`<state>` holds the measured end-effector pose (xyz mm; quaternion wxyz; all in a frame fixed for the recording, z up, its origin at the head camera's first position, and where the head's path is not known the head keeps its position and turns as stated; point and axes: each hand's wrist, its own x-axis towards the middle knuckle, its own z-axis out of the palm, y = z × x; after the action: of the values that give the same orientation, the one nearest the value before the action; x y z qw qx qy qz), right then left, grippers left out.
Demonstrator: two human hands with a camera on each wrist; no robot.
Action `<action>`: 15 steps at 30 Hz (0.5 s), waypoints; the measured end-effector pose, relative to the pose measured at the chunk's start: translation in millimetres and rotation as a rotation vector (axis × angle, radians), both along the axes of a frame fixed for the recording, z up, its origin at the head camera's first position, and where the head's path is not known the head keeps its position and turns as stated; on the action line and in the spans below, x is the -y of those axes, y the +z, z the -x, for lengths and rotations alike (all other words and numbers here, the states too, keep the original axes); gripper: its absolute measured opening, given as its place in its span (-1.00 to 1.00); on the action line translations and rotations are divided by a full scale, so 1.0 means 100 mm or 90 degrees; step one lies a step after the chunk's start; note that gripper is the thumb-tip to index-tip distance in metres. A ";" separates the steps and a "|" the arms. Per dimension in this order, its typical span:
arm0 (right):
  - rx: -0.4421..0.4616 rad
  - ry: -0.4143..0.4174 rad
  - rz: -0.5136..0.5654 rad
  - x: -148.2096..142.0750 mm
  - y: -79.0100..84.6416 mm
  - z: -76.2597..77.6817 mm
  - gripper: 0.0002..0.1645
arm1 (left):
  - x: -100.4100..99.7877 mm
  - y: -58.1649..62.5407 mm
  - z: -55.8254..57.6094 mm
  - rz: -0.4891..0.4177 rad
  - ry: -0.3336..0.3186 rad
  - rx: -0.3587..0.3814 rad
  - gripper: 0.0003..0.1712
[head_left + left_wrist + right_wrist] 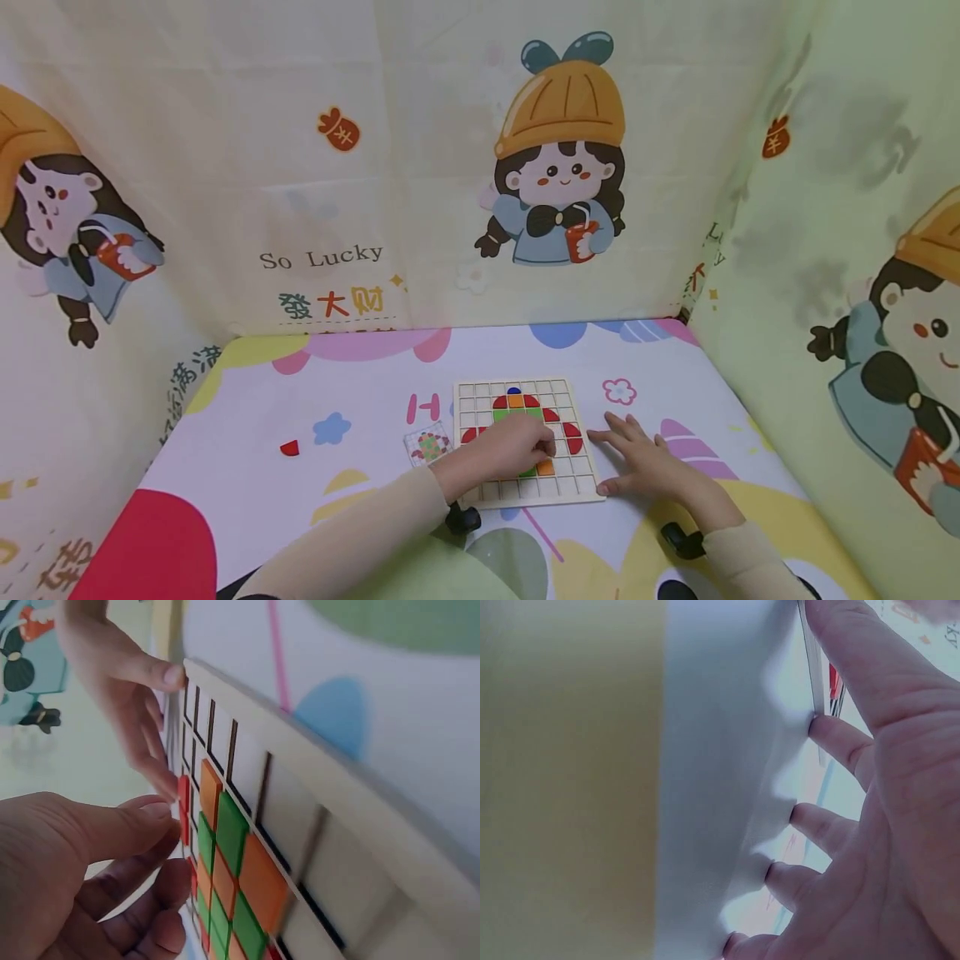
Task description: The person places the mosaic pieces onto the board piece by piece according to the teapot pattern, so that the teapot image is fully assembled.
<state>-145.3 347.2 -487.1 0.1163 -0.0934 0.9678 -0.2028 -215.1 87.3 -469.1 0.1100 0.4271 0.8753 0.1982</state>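
A square pale wooden grid board (588, 485) lies on the table with red, green, orange and blue pieces in its cells. My left hand (517, 446) is over its middle and right part, hiding several cells. In the left wrist view the thumb and bent fingers (171, 832) come together beside red pieces (184, 796); whether a piece is between them is hidden. My right hand (651, 462) rests at the board's right side with fingers spread, the thumb at the lower right corner. In the right wrist view its thumb (855, 645) touches the board's edge (813, 667).
A loose red piece (289, 448) lies on the table at the left. A small pattern card (427, 446) is beside the board's left edge, partly behind my left forearm. The cloth (360, 375) has printed shapes, and printed curtains (420, 167) surround the table.
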 end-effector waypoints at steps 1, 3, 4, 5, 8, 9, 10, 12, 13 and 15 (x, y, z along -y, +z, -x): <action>0.001 0.000 -0.001 0.00 -0.01 0.00 0.07 | 0.07 0.00 -0.02 0.001 -0.002 -0.006 -0.94; 0.007 -0.006 0.001 0.00 -0.02 0.00 0.08 | 0.22 -0.01 -0.05 0.005 0.001 -0.017 -0.95; 0.011 -0.010 0.002 0.00 -0.03 0.01 0.08 | 0.30 -0.01 -0.06 0.005 0.005 -0.021 -0.95; 0.012 -0.010 0.000 0.00 -0.03 0.00 0.09 | 0.38 -0.01 -0.08 0.005 0.011 -0.021 -0.95; 0.012 -0.011 -0.001 -0.01 -0.03 0.00 0.09 | 0.65 0.01 -0.12 0.001 0.028 -0.016 -0.93; 0.011 -0.011 -0.001 -0.01 -0.03 0.00 0.10 | 0.74 0.02 -0.14 -0.004 0.038 -0.011 -0.92; 0.009 -0.011 -0.003 -0.01 -0.03 -0.01 0.10 | 0.84 0.03 -0.15 -0.007 0.047 -0.012 -0.91; 0.005 -0.009 -0.004 -0.01 -0.03 -0.01 0.10 | 1.04 0.03 -0.16 -0.010 0.072 -0.022 -0.89; 0.004 -0.008 -0.005 -0.01 -0.03 0.00 0.10 | 1.14 0.04 -0.17 -0.011 0.087 -0.028 -0.88; 0.002 -0.004 -0.006 -0.01 -0.03 0.00 0.10 | 1.34 0.05 -0.19 -0.008 0.124 -0.047 -0.88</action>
<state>-145.6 348.5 -490.1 0.1175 -0.0896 0.9689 -0.1984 -195.6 -46.5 -463.6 0.0548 0.3478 0.9149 0.1977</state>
